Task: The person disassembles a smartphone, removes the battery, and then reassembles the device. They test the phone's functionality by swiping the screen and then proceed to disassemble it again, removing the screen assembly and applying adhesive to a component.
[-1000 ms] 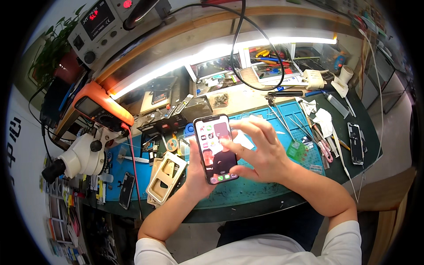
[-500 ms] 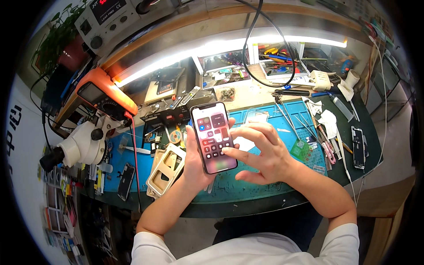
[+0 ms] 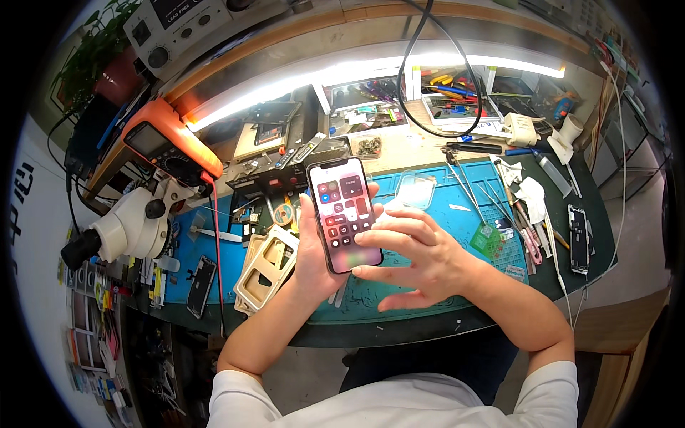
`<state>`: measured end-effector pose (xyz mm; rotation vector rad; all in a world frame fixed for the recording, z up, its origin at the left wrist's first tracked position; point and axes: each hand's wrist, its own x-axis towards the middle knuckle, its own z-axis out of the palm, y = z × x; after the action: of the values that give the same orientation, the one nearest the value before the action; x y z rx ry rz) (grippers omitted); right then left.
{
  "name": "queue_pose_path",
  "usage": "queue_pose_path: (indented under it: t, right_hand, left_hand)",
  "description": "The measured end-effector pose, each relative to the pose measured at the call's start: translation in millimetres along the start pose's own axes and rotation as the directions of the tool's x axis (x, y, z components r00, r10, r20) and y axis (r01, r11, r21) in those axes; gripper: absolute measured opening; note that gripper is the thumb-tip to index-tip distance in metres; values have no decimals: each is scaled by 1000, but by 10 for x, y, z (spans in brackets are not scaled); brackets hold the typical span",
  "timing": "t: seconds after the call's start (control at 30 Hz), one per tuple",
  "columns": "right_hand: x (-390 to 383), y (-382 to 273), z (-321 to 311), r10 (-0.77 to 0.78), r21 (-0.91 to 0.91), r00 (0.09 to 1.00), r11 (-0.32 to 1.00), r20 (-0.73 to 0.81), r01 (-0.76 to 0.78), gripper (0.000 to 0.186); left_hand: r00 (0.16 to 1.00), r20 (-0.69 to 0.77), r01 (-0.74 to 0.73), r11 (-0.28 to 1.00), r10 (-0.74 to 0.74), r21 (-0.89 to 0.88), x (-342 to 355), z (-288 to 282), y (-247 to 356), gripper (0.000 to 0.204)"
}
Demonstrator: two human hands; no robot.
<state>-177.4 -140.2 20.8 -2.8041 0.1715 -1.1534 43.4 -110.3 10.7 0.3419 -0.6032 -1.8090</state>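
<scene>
A smartphone (image 3: 344,214) with a lit screen of round and square icons is held upright over the bench. My left hand (image 3: 317,250) wraps its left side and back, with fingertips showing past the right edge. My right hand (image 3: 417,257) hovers at the phone's lower right, fingers spread and bent. One of its fingertips lies at the bottom edge of the screen; whether it touches the glass I cannot tell. Beneath both hands is a blue work mat (image 3: 399,296). Beige phone-shaped frames (image 3: 267,271) lie left of my left forearm.
An orange multimeter (image 3: 171,146) and a white microscope part (image 3: 128,228) stand at the left. Tweezers (image 3: 460,178), a green circuit board (image 3: 487,241), a syringe (image 3: 551,175) and a phone part (image 3: 579,239) lie to the right. A black cable loop (image 3: 479,85) hangs at the back.
My right hand's lower finger has moved down from the icons to the screen's bottom edge. The left hand keeps hold of the smartphone, and the head view has shifted slightly.
</scene>
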Motion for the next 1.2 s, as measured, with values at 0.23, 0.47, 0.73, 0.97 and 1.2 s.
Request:
queue_pose_path:
  t: [0.23,0.47,0.73,0.97,1.2]
  right_hand:
    - [20,50,-3,223,-263,963,930,-152,-257,52]
    - [-24,76,-4,258,-297,946,904,-197,-308,54]
    - [-25,64,-4,290,-322,928,877,-235,-356,56]
    - [-31,77,-9,304,-314,913,869,-272,-383,54]
    - [-35,79,-30,345,-299,889,851,-302,-432,53]
  left_hand:
    - [995,-100,17,998,-11,63,-52,14,-27,87]
    - [998,-13,65,998,-65,-4,-51,-25,-34,86]
    - [994,-96,58,996,-52,61,-70,25,-45,87]
    - [997,-77,29,997,-24,77,-60,55,-43,87]
    - [997,-81,13,993,-4,117,-35,73,-54,86]
